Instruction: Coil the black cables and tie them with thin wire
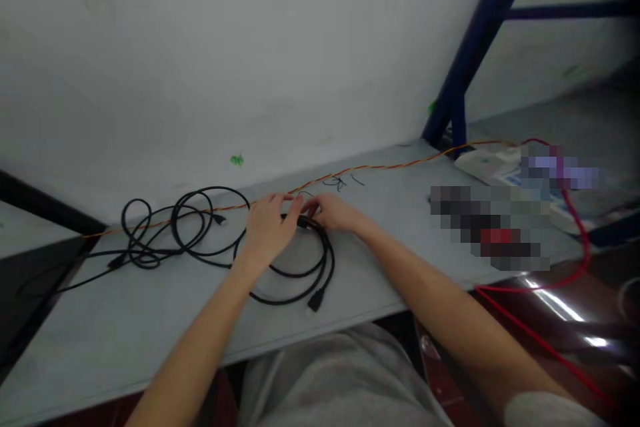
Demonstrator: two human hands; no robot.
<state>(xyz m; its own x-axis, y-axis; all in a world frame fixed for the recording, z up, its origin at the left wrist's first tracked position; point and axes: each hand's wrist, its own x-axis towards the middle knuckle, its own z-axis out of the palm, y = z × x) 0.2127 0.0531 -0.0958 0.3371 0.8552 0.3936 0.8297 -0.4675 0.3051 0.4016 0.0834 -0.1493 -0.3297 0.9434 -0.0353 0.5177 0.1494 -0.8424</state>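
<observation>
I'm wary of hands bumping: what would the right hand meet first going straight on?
Likely the left hand, just ahead of the right hand, though depth around the coil is unclear.

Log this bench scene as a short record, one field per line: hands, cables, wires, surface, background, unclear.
left hand: on the upper part of the coiled black cable, fingers bent
right hand: beside it at the coil, fingertips close to the left hand's
cable end: black connector below the coil
left side: loosely looped black cable
wires: twisted red-yellow wire behind the hands; short dark pieces
surface: gray tabletop
background: pale wall, blue frame
unclear: grip details; pixelated items at right
</observation>
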